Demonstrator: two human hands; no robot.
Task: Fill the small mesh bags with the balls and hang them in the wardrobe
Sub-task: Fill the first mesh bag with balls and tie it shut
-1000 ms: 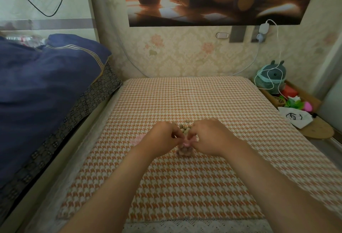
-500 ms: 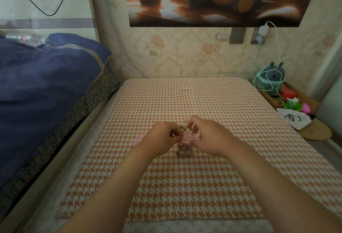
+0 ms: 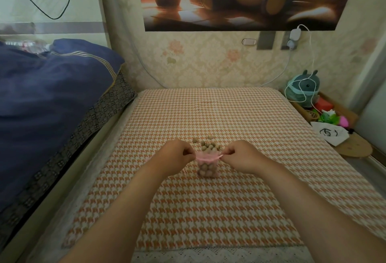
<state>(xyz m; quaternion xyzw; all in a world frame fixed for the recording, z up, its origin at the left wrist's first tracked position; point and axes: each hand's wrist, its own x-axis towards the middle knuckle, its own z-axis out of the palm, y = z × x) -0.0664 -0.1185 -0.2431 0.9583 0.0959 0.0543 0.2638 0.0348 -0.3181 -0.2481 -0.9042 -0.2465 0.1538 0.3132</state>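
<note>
A small pink mesh bag full of tan balls stands on the orange-and-white houndstooth cloth. Its gathered pink top stretches sideways between my two hands. My left hand pinches the drawstring at the bag's left side. My right hand pinches the drawstring at its right side. Just behind the bag lies a loose heap of tan balls, with two strays a little farther back. No wardrobe is in view.
A dark blue quilt covers the bed on the left, higher than the cloth. At the right edge a low wooden shelf carries a teal plush toy, a white pouch and small bright items. A white cable hangs down the back wall.
My hands have drawn apart sideways, pulling the drawstrings outward. The bag's top has gathered and the ball-filled bag now shows between them.
</note>
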